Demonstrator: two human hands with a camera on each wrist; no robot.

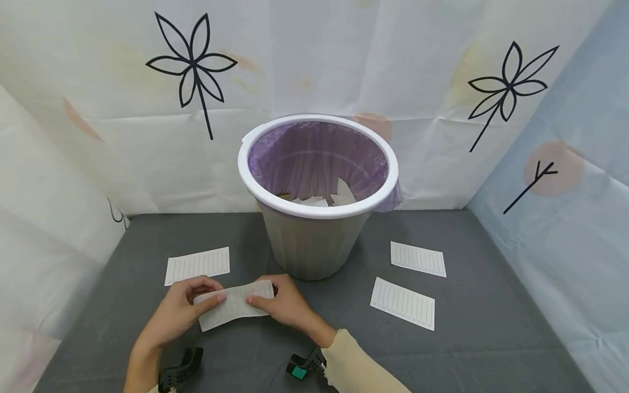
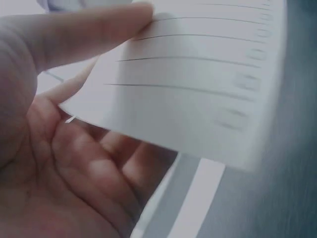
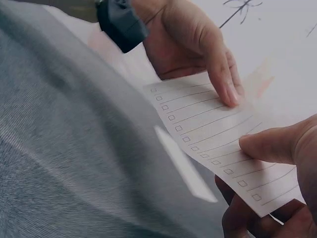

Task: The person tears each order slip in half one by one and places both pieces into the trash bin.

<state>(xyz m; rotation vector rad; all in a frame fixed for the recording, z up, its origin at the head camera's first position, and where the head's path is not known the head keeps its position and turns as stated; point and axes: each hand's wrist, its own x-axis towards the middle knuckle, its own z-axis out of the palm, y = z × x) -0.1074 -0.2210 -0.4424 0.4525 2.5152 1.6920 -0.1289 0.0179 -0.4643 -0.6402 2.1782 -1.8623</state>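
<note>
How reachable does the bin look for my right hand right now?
Probably yes: the bin stands just beyond your right hand, with nothing visible between them, though that hand and your left hand both hold a card.

Left hand (image 1: 178, 307), right hand (image 1: 287, 304), lined paper (image 1: 235, 305) between, bin (image 1: 314, 243) behind (purple-lined)

No words, brands or numbers can be read. The held slip (image 1: 236, 307) carries printed marks: parallel ruled lines (image 3: 197, 115), with small square boxes (image 3: 179, 128) at their ends, in a row along one long edge. The left slip (image 1: 198, 266), upper right slip (image 1: 418, 259) and lower right slip (image 1: 403, 303) bear similar lines, their tiny end marks too small to make out.
</note>
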